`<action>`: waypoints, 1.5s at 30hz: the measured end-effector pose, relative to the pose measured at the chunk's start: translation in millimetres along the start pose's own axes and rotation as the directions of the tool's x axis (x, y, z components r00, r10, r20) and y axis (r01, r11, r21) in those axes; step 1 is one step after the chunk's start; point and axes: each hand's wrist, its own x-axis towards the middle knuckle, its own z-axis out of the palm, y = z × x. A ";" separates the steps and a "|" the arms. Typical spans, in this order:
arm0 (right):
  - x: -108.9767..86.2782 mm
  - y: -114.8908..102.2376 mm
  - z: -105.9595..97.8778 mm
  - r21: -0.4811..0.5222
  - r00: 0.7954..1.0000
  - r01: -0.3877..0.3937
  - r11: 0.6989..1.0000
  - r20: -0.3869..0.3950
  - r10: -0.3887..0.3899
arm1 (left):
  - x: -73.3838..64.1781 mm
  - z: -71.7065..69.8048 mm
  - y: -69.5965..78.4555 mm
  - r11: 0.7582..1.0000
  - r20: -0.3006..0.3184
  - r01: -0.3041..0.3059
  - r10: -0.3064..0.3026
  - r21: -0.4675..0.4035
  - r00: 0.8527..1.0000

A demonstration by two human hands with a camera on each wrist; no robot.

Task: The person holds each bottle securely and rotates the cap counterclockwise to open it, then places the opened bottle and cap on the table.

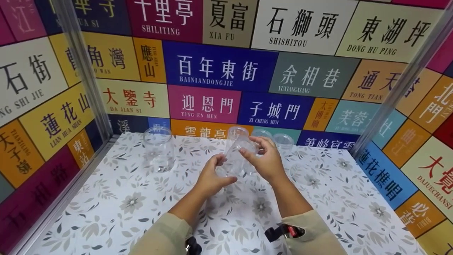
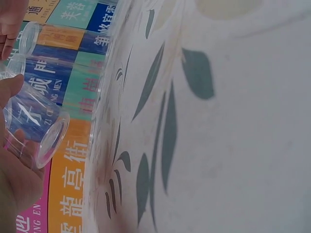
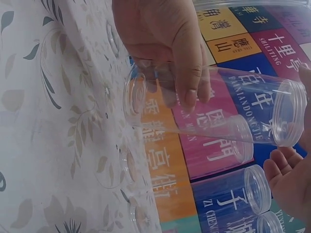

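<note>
So the person's got a clear jar [image 1: 233, 157] up in front of them, held above the table [image 1: 106, 219] between both hands. It's tipped over: the long axis runs on a slant, ridged rim end up and to the right, the other end down and to the left. Left hand [image 1: 210, 179] is wrapped round the lower part, thumb on the near side, fingers on the far side and visible through the wall. Right hand [image 1: 267, 159] has the rim end between its thumb and curled fingers.

The jar looks like thin, glossy see-through plastic, a plain tube with a banded ring at the rim. Three similar small jars [image 1: 284, 139] stand upright just behind it, rims up, and a wider clear jar [image 1: 159, 152] stands off to the left. Tabletop's white with a grey leaf-and-flower print; the wall panels [image 1: 219, 71] are flat coloured rectangles with lettering. Sleeves [image 1: 162, 237] are beige cloth.
</note>
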 end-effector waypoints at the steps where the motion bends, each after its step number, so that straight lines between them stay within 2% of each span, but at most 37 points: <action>1: 0.0 -0.2 0.2 -0.008 1.000 -0.001 1.000 -0.006 0.001 | 0.0 0.1 -0.3 1.000 0.002 -0.001 0.001 0.004 1.000; 6: 0.4 0.7 0.6 -0.015 1.000 0.009 1.000 -0.024 -0.009 | -0.7 0.3 -0.8 1.000 0.000 -0.024 0.024 -0.002 1.000; 13: 0.5 2.7 -0.1 0.063 0.998 0.067 0.996 0.007 -0.067 | 0.2 1.0 -3.4 0.998 -0.013 -0.070 0.070 -0.001 0.997; 21: 0.2 4.1 -2.3 0.090 0.994 0.074 0.993 0.073 -0.081 | -1.2 -0.2 -1.7 0.998 -0.005 -0.056 0.056 -0.009 0.998; 33: 0.3 3.1 -2.5 0.137 0.989 0.102 0.985 0.094 -0.116 | -1.7 -1.2 0.2 1.000 -0.001 -0.030 0.030 -0.010 1.000; 40: 0.1 2.5 -2.3 0.082 0.994 0.093 0.992 0.057 -0.097 | -0.3 -0.4 -1.0 0.999 -0.006 -0.035 0.035 -0.005 0.999; 45: -0.2 -0.6 -2.0 0.010 0.999 0.042 0.999 0.004 -0.042 | -0.8 0.1 -1.0 0.999 -0.011 -0.046 0.046 0.003 0.999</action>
